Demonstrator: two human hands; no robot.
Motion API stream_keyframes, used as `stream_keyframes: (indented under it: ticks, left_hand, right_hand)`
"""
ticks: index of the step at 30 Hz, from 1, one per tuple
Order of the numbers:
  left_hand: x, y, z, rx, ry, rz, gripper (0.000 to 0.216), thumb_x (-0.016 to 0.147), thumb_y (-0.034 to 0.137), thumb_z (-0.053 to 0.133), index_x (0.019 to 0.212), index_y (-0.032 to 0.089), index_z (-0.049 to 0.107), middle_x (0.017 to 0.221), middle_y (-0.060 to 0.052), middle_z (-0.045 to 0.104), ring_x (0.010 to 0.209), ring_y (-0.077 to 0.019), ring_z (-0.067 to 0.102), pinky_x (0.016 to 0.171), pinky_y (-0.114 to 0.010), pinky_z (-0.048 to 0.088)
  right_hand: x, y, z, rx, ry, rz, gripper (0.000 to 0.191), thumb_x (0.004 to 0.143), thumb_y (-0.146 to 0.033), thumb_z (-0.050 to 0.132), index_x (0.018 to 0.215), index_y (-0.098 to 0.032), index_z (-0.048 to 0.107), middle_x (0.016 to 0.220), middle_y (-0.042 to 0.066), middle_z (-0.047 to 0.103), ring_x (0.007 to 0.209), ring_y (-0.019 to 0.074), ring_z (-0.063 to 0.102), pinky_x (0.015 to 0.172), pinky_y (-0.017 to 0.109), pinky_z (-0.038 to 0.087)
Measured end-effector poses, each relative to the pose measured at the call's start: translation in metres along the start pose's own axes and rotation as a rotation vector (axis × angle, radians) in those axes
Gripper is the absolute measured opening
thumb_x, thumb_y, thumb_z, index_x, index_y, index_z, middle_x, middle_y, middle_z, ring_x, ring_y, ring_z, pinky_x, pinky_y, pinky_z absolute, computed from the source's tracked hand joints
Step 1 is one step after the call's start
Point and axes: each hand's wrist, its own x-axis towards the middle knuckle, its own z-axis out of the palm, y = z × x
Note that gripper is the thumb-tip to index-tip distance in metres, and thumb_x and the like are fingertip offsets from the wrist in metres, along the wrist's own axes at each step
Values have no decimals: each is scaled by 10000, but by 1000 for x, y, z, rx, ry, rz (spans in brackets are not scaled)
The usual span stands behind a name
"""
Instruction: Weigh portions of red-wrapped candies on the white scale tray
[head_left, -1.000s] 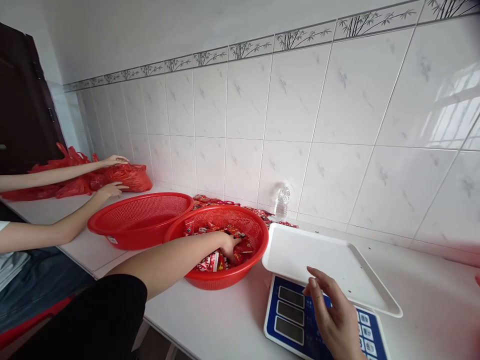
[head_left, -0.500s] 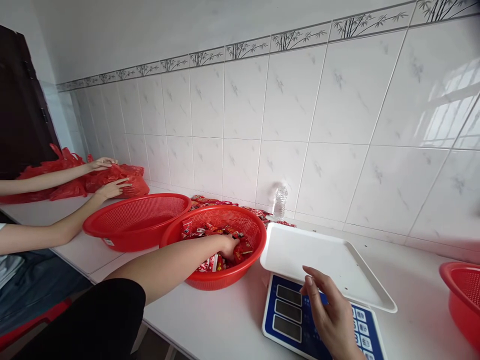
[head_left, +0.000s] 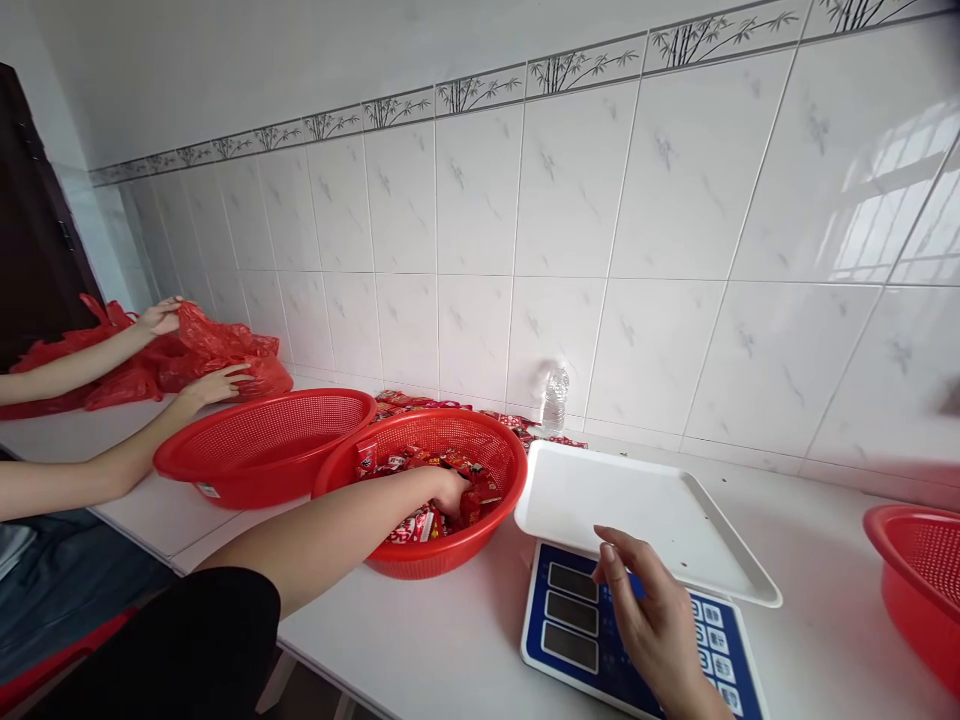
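Candy packets (head_left: 420,520) fill the red basket (head_left: 495,455) mid-tabletop, and the left hand (head_left: 452,492) is buried among them, fingers curled around a few. Right hand (head_left: 649,625) hovers loosely open, holding nothing, over the blue scale (head_left: 570,640) at the near edge, beneath its white tray (head_left: 645,510).

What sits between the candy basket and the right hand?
In the head view, the white scale tray's near-left corner and the blue scale panel lie between the candy basket and the right hand; otherwise bare counter.
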Motion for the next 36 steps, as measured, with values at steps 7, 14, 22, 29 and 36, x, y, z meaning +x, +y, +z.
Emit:
stream_keyframes:
  ticks: [7, 14, 22, 29, 36]
  left_hand:
    - [-16, 12, -10, 139, -53, 26, 445, 554, 248, 718, 998, 221, 695, 1127, -118, 651, 887, -328, 636, 713, -365, 490]
    - [-9, 7, -23, 39, 63, 144, 132, 561, 88, 612, 625, 204, 617, 688, -9, 646, 631, -192, 564, 592, -276, 421]
    - [-11, 17, -55, -219, 386, 112, 49, 703, 153, 569, 722, 196, 581, 775, 13, 641, 694, -140, 558, 607, -217, 407]
    - [-7, 84, -50, -505, 377, 95, 214, 842, 388, 538, 803, 180, 568, 682, 11, 591, 550, -118, 542, 476, -213, 421]
    - [1, 102, -44, -870, 136, 251, 402, 930, 508, 433, 1087, 149, 524, 1039, -106, 606, 824, -152, 644, 680, -267, 545]
  right_hand:
    - [1, 0, 3, 20, -5, -2, 225, 952, -330, 471, 1062, -219, 632, 695, -5, 620, 616, 122, 613, 589, 233, 491]
    - [1, -2, 2, 25, -18, 28, 231, 952, -346, 470, 1053, -226, 639, 698, -6, 624, 636, 128, 614, 612, 242, 490]
    - [1, -4, 2, 30, -12, 32, 240, 948, -351, 469, 1036, -217, 647, 684, -8, 625, 614, 121, 615, 586, 226, 487]
    - [2, -2, 4, 27, -12, 53, 271, 948, -376, 461, 1032, -202, 652, 693, 9, 651, 602, 129, 626, 594, 236, 499]
    - [3, -3, 2, 21, -15, 39, 271, 952, -371, 454, 1034, -206, 653, 707, 17, 647, 634, 140, 625, 629, 252, 505]
